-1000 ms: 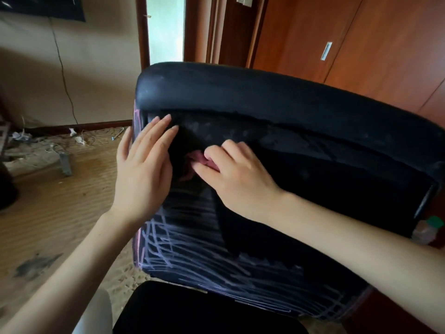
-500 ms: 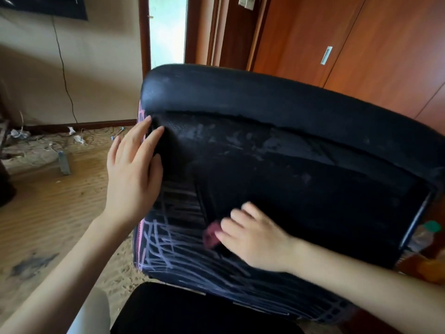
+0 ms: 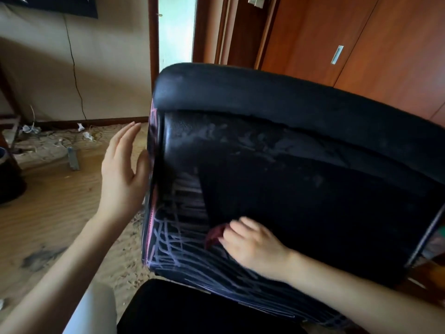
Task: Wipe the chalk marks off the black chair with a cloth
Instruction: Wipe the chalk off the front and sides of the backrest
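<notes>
Right hand (image 3: 252, 244) presses small red cloth (image 3: 215, 233) on lower chair back (image 3: 301, 189); left hand (image 3: 121, 172) flat-fingered, holding nothing, beside chair edge; chalk marks (image 3: 178, 239) remain lower left; risk: unsteadied chair may swivel under pressure; small cloth may just smear chalk.

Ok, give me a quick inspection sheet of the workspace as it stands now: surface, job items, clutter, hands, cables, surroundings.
Surface: black chair back panel, upper and middle part mostly wiped, faint smears under the top pad.
Job's things: chalk marks remain on the lower left and bottom edge; dark red cloth lies on the panel.
Clutter: paper scraps and a small grey object on the floor.
Hands: left hand open beside the chair's left edge; right hand presses the cloth, grip partly hidden.
Cables: thin dark cable runs down the wall.
Surroundings: wooden cabinet doors, doorway.
</notes>
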Action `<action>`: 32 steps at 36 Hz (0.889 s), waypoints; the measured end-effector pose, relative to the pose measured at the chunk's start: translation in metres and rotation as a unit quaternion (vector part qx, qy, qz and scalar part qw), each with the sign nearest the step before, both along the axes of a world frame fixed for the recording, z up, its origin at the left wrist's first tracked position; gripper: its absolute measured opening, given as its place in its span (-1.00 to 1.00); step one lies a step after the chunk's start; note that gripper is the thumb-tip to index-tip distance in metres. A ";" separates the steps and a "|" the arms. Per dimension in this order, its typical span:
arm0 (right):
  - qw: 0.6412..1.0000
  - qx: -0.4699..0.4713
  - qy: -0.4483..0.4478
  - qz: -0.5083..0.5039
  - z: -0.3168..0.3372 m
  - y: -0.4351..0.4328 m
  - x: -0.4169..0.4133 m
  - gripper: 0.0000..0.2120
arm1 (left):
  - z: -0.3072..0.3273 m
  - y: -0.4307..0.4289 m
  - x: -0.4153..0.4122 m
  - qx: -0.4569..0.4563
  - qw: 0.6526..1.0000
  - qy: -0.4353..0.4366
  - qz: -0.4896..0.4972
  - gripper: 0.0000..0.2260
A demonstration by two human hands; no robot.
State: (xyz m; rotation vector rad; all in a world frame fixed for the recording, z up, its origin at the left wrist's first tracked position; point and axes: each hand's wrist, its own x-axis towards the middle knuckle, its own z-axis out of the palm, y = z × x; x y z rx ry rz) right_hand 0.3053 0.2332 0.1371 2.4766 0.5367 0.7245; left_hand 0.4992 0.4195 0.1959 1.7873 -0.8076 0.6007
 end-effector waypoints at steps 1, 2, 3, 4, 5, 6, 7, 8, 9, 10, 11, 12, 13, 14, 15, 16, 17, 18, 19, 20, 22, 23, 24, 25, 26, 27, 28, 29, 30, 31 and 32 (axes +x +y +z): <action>1.000 -0.016 0.022 -0.005 -0.009 -0.003 -0.007 -0.88 | -0.001 0.000 0.000 0.001 1.000 0.008 0.000 -0.58; 0.999 -0.026 0.037 -0.009 -0.012 -0.004 -0.011 -0.90 | -0.001 0.000 -0.001 0.003 1.000 0.014 -0.001 -0.58; 0.999 -0.030 0.043 -0.010 -0.009 -0.003 -0.012 -0.86 | -0.001 0.000 -0.002 0.005 1.000 0.021 -0.002 -0.59; 0.999 -0.030 0.041 -0.009 -0.003 0.000 -0.012 -0.78 | -0.002 -0.001 -0.002 0.007 0.999 0.031 -0.005 -0.60; 0.999 -0.020 0.031 -0.007 0.007 0.004 -0.010 -0.68 | -0.002 -0.002 -0.004 0.006 0.999 0.048 -0.009 -0.62; 1.000 0.001 0.015 -0.003 0.021 0.009 -0.007 -0.63 | -0.002 -0.002 -0.005 0.004 0.997 0.070 -0.014 -0.63; 1.000 0.024 -0.008 0.003 0.037 0.014 -0.001 -0.63 | -0.002 -0.002 -0.005 0.001 0.996 0.091 -0.019 -0.64; 0.998 0.044 -0.035 0.010 0.055 0.017 0.006 -0.67 | -0.003 -0.002 -0.006 -0.002 0.994 0.107 -0.021 -0.65; 0.996 0.060 -0.065 0.015 0.074 0.019 0.014 -0.74 | -0.004 -0.001 -0.005 -0.003 0.993 0.118 -0.022 -0.65; 0.992 0.073 -0.097 0.017 0.093 0.021 0.024 -0.81 | -0.006 0.000 -0.004 -0.003 0.991 0.128 -0.024 -0.66; 0.988 0.084 -0.130 0.019 0.112 0.022 0.035 -0.83 | -0.007 0.000 -0.003 -0.002 0.990 0.139 -0.026 -0.66; 0.983 0.090 -0.160 0.022 0.127 0.023 0.046 -0.83 | -0.008 0.001 -0.001 -0.002 0.988 0.150 -0.027 -0.67; 0.978 0.093 -0.184 0.027 0.138 0.025 0.056 -0.82 | -0.010 0.001 0.000 -0.003 0.987 0.158 -0.028 -0.69; 0.975 0.095 -0.198 0.030 0.144 0.027 0.066 -0.80 | -0.011 0.002 0.002 -0.003 0.986 0.163 -0.029 -0.70; 0.974 0.095 -0.203 0.032 0.143 0.030 0.073 -0.80 | -0.012 0.002 0.003 -0.002 0.985 0.168 -0.030 -0.70; 0.974 0.094 -0.201 0.033 0.136 0.032 0.077 -0.80 | -0.014 0.004 0.004 0.001 0.985 0.172 -0.032 -0.71; 0.976 0.094 -0.193 0.035 0.125 0.033 0.079 -0.80 | -0.015 0.005 0.005 0.004 0.984 0.173 -0.034 -0.71; 0.978 0.095 -0.180 0.038 0.114 0.033 0.078 -0.79 | -0.017 0.006 0.006 0.005 0.984 0.174 -0.037 -0.71; 0.980 0.099 -0.169 0.040 0.102 0.032 0.076 -0.77 | -0.018 0.006 0.007 0.005 0.983 0.178 -0.039 -0.72; 0.981 0.106 -0.160 0.041 0.091 0.031 0.072 -0.75 | -0.018 0.006 0.008 0.006 0.982 0.183 -0.042 -0.72; 0.984 0.112 -0.133 0.044 0.067 0.027 0.060 -0.71 | -0.019 0.007 0.011 0.006 0.980 0.193 -0.045 -0.72; 0.988 0.103 -0.109 0.046 0.052 0.026 0.052 -0.72 | -0.019 0.007 0.012 0.005 0.980 0.195 -0.044 -0.73; 0.993 0.082 -0.077 0.043 0.034 0.024 0.042 -0.75 | -0.019 0.006 0.013 0.005 0.980 0.194 -0.043 -0.74; 0.997 0.050 -0.038 0.035 0.015 0.021 0.030 -0.77 | -0.018 0.006 0.013 0.004 0.981 0.190 -0.039 -0.74; 1.000 0.013 0.003 0.024 -0.002 0.017 0.019 -0.79 | -0.018 0.005 0.013 0.004 0.983 0.182 -0.032 -0.75; 0.999 -0.017 0.037 0.013 -0.014 0.014 0.010 -0.80 | -0.018 0.004 0.012 0.003 0.985 0.172 -0.023 -0.77; 0.998 -0.033 0.059 0.007 -0.020 0.012 0.004 -0.80 | -0.017 0.003 0.011 0.003 0.987 0.161 -0.011 -0.77; 0.997 -0.040 0.067 0.005 -0.021 0.012 0.003 -0.79 | -0.016 0.002 0.010 0.005 0.989 0.150 0.000 -0.78; 0.997 -0.043 0.063 0.006 -0.017 0.012 0.005 -0.77 | -0.015 0.001 0.009 0.006 0.990 0.143 0.007 -0.78; 0.998 -0.043 0.052 0.008 -0.009 0.015 0.007 -0.75 | -0.015 0.000 0.008 0.007 0.990 0.140 0.009 -0.79; 0.999 -0.036 0.036 0.015 0.002 0.020 0.010 -0.74 | -0.014 0.000 0.008 0.009 0.990 0.139 0.010 -0.79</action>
